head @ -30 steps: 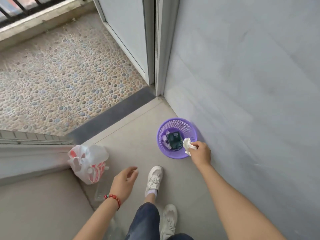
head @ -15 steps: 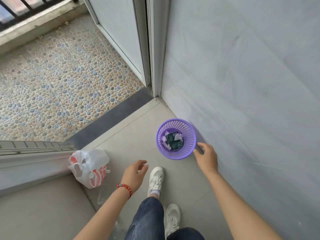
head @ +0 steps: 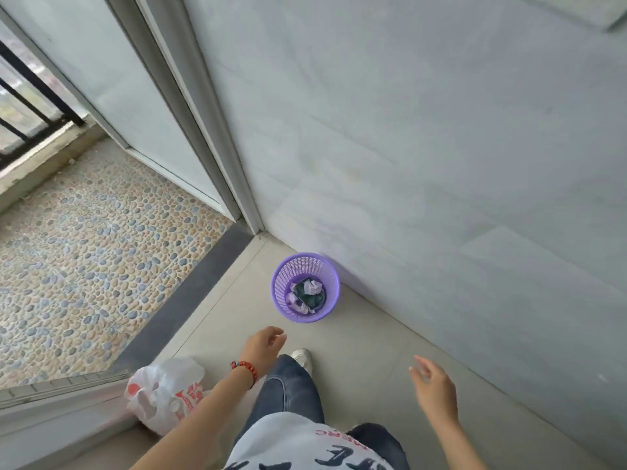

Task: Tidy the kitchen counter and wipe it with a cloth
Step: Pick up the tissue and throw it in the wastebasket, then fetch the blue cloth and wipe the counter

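Observation:
A small purple mesh waste basket (head: 330,300) stands on the floor against the grey wall. Crumpled white paper (head: 312,286) and a dark green item lie inside it. My left hand (head: 263,346) hovers below and left of the basket, fingers loosely curled, holding nothing; a red bead bracelet is on its wrist. My right hand (head: 434,388) is lower right of the basket, well apart from it, fingers spread and empty. No counter or cloth is in view.
A white and red plastic bag (head: 163,395) sits on the floor at lower left beside a low ledge. A sliding door frame (head: 217,147) opens onto a pebble-tiled balcony (head: 84,249) with black railings. The grey wall (head: 441,164) runs along the right.
My right hand dropped the white paper wad into the basket and pulled back, down and right. My view rose away from the basket. The left hand stayed empty.

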Demonstrator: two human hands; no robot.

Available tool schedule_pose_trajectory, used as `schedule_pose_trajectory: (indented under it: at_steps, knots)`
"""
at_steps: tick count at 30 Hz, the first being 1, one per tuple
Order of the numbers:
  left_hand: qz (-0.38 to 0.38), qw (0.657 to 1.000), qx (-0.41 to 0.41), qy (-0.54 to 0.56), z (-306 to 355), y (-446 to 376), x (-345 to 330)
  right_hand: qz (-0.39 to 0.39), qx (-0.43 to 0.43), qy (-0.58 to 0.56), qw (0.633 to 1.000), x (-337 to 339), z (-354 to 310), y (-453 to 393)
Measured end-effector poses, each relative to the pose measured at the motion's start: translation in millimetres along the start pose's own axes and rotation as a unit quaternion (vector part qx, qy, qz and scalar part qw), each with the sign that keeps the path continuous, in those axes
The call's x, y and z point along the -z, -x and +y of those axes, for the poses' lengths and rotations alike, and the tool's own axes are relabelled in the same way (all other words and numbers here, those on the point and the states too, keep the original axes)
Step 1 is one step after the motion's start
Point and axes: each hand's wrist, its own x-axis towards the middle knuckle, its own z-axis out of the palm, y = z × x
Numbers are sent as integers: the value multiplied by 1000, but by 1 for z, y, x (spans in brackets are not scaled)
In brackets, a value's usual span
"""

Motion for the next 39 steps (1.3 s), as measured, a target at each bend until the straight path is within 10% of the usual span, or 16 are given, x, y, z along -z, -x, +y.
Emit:
schedule_pose_trajectory:
  at_steps: [16, 39]
  knots:
    - [-161, 929, -250, -220, 131, 148, -236, 210, -230, -302, 901, 92, 296, 183]
    - [-423, 628, -396, -520, 231, 336, -658, 484, -523, -507, 485, 129, 536, 365]
